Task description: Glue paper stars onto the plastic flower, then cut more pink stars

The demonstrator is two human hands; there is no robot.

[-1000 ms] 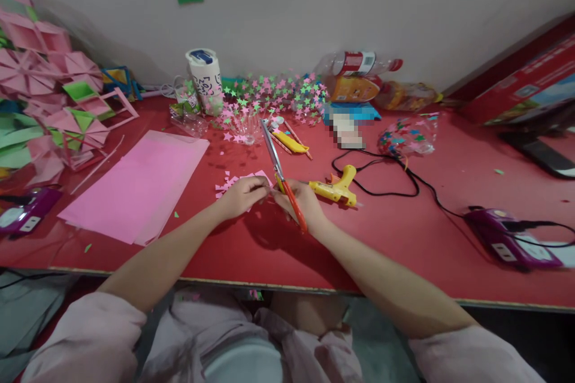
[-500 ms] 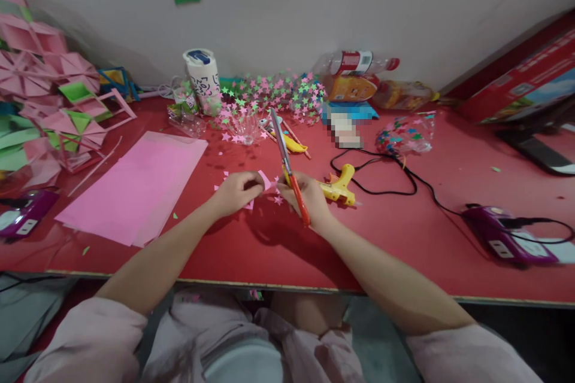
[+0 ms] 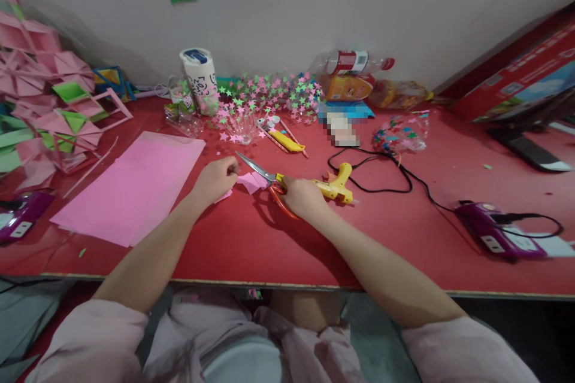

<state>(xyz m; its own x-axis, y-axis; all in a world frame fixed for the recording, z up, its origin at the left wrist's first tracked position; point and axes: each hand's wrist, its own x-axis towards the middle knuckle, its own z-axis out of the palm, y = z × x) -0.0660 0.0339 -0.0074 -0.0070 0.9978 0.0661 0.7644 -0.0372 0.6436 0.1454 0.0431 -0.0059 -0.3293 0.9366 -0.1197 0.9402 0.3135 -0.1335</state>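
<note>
My right hand (image 3: 308,198) grips scissors (image 3: 259,169) with orange and yellow handles, low over the table. Their blades point up and left, slightly parted or closed; I cannot tell which. Just left of the handles, partly beneath the blades, are pieces of pink paper (image 3: 253,183). My left hand (image 3: 216,178) is closed, its fingertips beside the left end of these pieces; what it pinches, if anything, is hidden. Another pink scrap (image 3: 225,195) shows under that hand's edge. A yellow glue gun (image 3: 339,185) lies against the far side of my right hand.
Pink sheets (image 3: 135,185) lie at left beside folded-paper models (image 3: 63,78). Behind my hands stand a cluster of pink and green stars (image 3: 269,96) and a white cup (image 3: 200,81). Bottles (image 3: 354,63), a bag of stars (image 3: 402,131), a black cord (image 3: 411,176) and a purple power strip (image 3: 498,230) are at right.
My left hand has shifted left and slightly up. My right hand has lowered the scissors and turned the blades leftward, and the pink paper now shows between the hands.
</note>
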